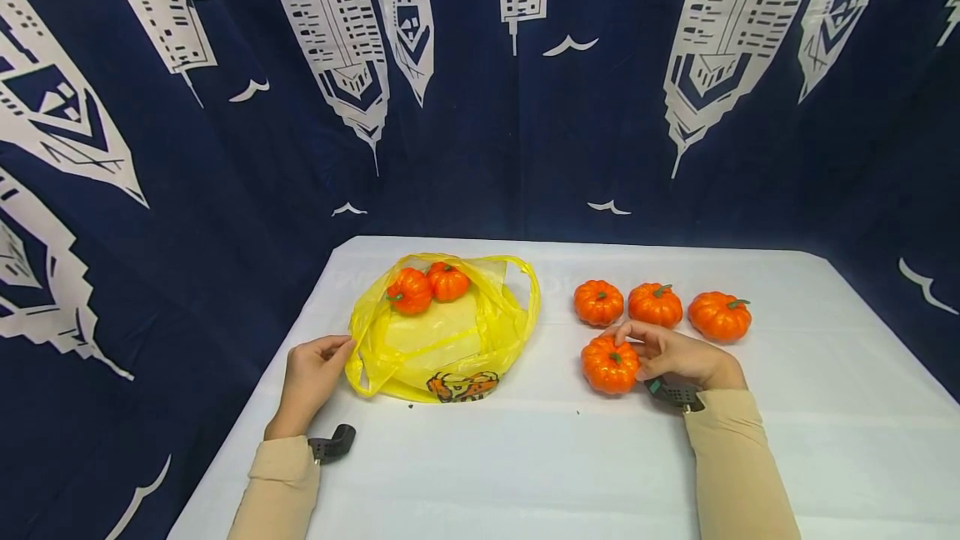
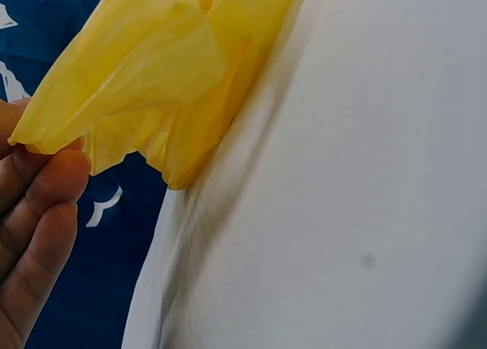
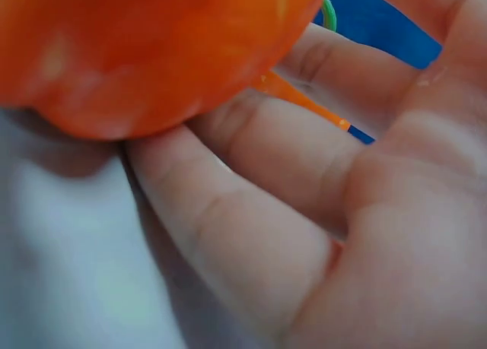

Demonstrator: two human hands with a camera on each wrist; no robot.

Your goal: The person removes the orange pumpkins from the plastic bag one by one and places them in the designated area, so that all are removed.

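A yellow plastic bag [image 1: 427, 348] lies with its mouth spread wide on the left half of the table. Two small orange pumpkins [image 1: 410, 291] sit inside, at its far side. My left hand [image 1: 312, 372] pinches the bag's left edge between thumb and fingers; the left wrist view shows the thin plastic [image 2: 152, 68] caught at the fingertips. To the right of the bag, my right hand [image 1: 678, 354] grips another orange pumpkin [image 1: 611, 365] with a green stem. In the right wrist view the fingers curl against this pumpkin's underside [image 3: 152, 52]. Its thumb contact is partly hidden.
Three more orange pumpkins [image 1: 655, 305] stand in a row just behind the right hand. A white cloth covers the table [image 1: 525, 465]. Behind it hangs a dark blue curtain [image 1: 525, 148] with white building prints.
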